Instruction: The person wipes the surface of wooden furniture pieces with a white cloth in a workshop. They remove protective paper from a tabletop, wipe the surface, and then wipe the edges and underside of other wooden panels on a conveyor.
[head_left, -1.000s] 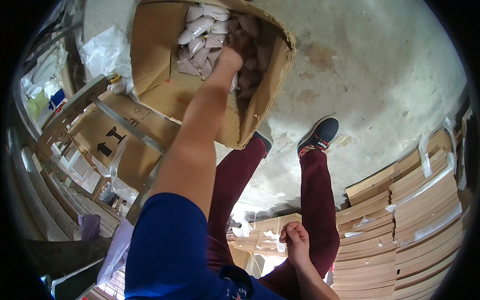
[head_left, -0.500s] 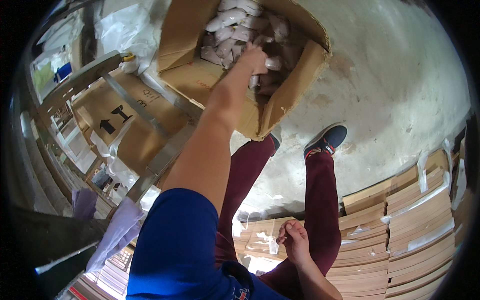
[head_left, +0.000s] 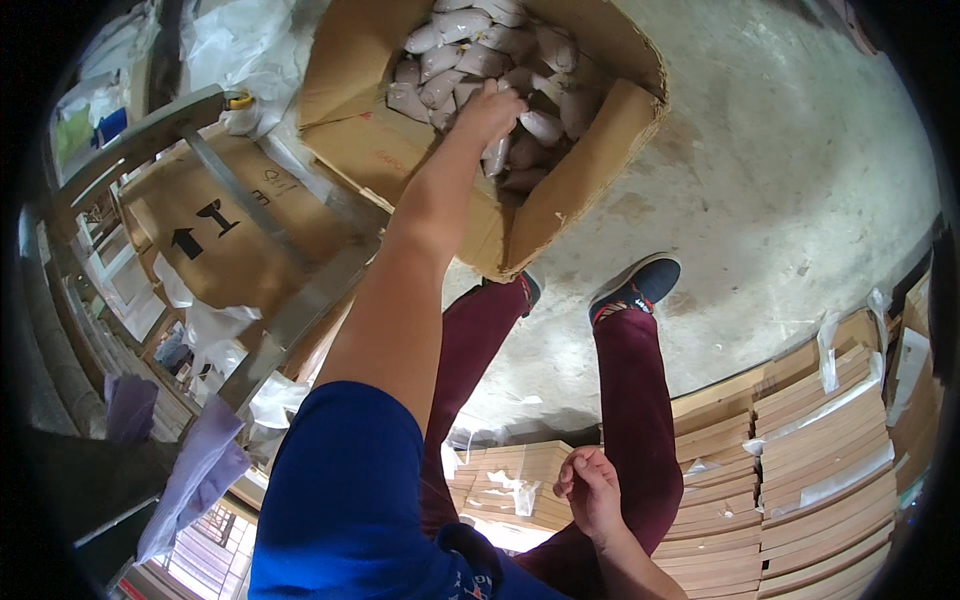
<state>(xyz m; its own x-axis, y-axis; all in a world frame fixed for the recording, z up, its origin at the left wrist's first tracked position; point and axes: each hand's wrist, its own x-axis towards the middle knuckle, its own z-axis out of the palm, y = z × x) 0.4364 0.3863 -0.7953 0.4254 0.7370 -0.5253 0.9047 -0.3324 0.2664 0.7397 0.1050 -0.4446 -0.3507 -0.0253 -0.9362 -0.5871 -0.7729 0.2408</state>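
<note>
My left hand [head_left: 491, 114] reaches into an open cardboard box [head_left: 588, 178]. Its fingers are bent and closed around a small pale pack in clear plastic [head_left: 496, 157], whose end sticks out below the palm. Another wrapped pack [head_left: 542, 127] lies right beside the fingers. Many similar pinkish-white packs [head_left: 483, 60] are heaped over the left and far part of the box. The fingertips are partly hidden among the packs. Low over my thigh, my right hand [head_left: 592, 487] is curled, thumb against the fingers, with nothing visible in it.
A metal frame rail [head_left: 290, 325] runs along my left, over a closed brown carton [head_left: 170, 200] with black symbols. A lilac cloth [head_left: 195, 480] hangs nearby. Stacked flat brown boards [head_left: 825, 450] stand at the lower right. My shoe [head_left: 637, 287] rests on the concrete floor [head_left: 760, 200].
My left hand has shifted slightly left inside the box, showing more of the pack under it. The whole view has moved a little. My right hand stays curled over my thigh.
</note>
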